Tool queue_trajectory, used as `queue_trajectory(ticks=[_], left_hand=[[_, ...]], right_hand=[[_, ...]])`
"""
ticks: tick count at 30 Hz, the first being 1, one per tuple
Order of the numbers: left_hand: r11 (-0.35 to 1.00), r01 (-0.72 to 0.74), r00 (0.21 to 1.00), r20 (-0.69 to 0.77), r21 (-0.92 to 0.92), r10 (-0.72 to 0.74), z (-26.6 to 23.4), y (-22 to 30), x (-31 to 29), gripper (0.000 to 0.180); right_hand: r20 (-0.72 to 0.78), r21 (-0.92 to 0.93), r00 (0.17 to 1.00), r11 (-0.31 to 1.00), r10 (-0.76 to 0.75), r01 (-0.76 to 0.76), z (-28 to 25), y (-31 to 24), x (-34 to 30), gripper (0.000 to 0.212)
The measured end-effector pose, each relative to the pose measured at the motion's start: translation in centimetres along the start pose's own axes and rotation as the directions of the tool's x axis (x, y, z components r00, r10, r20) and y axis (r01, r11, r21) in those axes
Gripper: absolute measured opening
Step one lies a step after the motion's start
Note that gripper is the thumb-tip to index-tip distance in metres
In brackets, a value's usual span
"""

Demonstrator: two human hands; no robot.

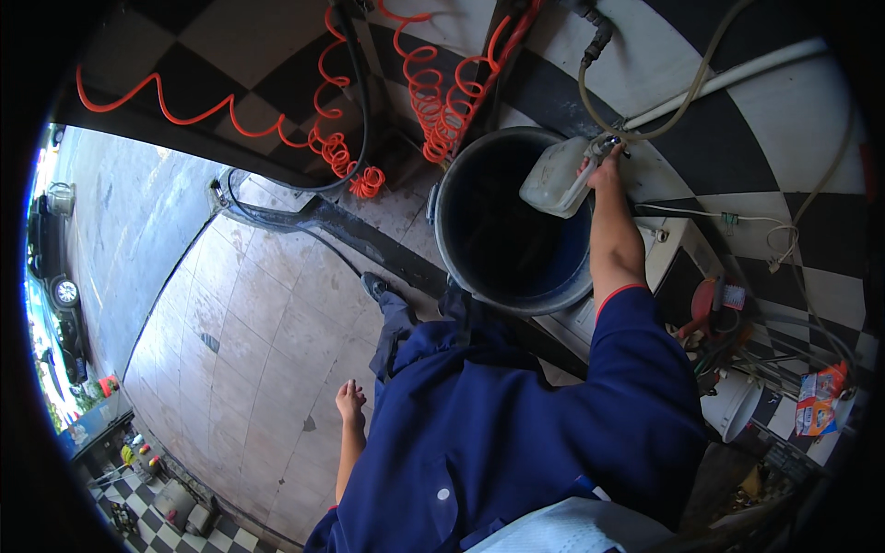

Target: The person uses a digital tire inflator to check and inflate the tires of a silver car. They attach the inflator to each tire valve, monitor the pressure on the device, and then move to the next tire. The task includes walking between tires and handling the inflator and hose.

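My right hand (603, 169), at the end of an outstretched arm, is closed around the handle of a translucent white plastic jug (551, 182). The jug is tilted over a large dark round tub (444, 241), with its neck close to a small metal tap (608, 140) on the wall. Whether water runs into the jug cannot be made out. Down by my left side hangs my left hand (350, 400), its fingers loosely curled and apart, with nothing visible in it. The inside of the tub is dark, and its contents are hard to see.
Coiled orange air hoses (431, 101) hang behind the tub. A black hose (318, 241) crosses the floor edge near my foot. At the right stand a white bucket (733, 405) and an orange-and-blue packet (817, 402). Parked cars (57, 286) show outside at far left.
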State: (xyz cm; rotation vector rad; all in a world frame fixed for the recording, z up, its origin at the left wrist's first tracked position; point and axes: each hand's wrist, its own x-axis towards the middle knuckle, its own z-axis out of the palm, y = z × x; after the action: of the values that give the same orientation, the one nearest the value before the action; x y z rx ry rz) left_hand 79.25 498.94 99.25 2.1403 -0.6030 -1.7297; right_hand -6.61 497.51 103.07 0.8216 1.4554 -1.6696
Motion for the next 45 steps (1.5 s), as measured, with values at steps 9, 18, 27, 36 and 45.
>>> queue_trajectory(ticks=[9,18,27,36,45], left_hand=[[1.0,0.007,1.0,-0.01,0.002,-0.007,0.1,0.0,0.0,0.025],[1.0,0.011,1.0,-0.018,0.011,-0.011,0.4,0.1,0.1,0.028],[1.0,0.008,1.0,-0.023,0.026,-0.007,0.6,0.3,0.1,0.031],[0.999,0.001,1.0,-0.016,0.033,0.0,0.9,0.3,0.0,0.028],[1.0,-0.008,1.0,0.004,0.013,0.008,1.3,0.5,-0.1,0.026]], right_hand=[[-0.001,-0.002,1.0,1.0,-0.019,0.019,0.1,0.2,-0.4,0.105],[-0.042,0.002,0.999,1.0,-0.001,0.001,0.5,0.1,-1.0,0.106],[-0.01,0.045,1.0,0.999,0.01,-0.01,0.0,0.1,-0.3,0.108],[-0.039,0.05,0.999,0.999,-0.005,0.007,0.1,0.2,-0.3,0.113],[-0.052,0.048,0.999,0.999,0.004,-0.002,0.1,0.1,-0.4,0.107]])
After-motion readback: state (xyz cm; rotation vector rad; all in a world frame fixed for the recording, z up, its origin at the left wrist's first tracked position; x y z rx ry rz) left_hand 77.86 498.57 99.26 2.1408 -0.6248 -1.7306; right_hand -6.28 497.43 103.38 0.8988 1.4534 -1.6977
